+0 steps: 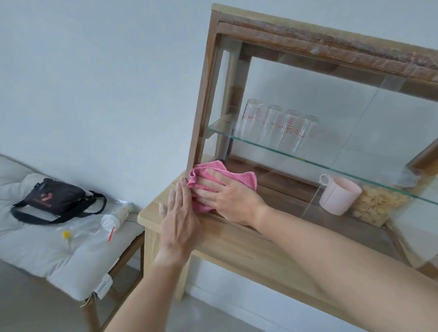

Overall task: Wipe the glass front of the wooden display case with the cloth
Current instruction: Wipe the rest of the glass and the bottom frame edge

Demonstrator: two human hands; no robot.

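Note:
The wooden display case point(204, 85) stands on a light wooden table point(234, 244), its glass front point(316, 99) facing me. A crumpled pink cloth point(237, 178) is pressed against the glass at the case's lower left corner. My right hand point(226, 193) lies flat over the cloth, fingers spread, pushing it onto the pane. My left hand point(179, 221) rests flat and open against the case's bottom left edge, its fingertips touching the cloth.
Inside the case, several clear measuring glasses point(277, 125) stand on a glass shelf point(338, 168); a pink mug point(339, 196) and a jar of snacks point(377, 205) sit below. A cushioned bench point(34, 243) at left holds a black bag point(53, 198) and a bottle point(115, 217).

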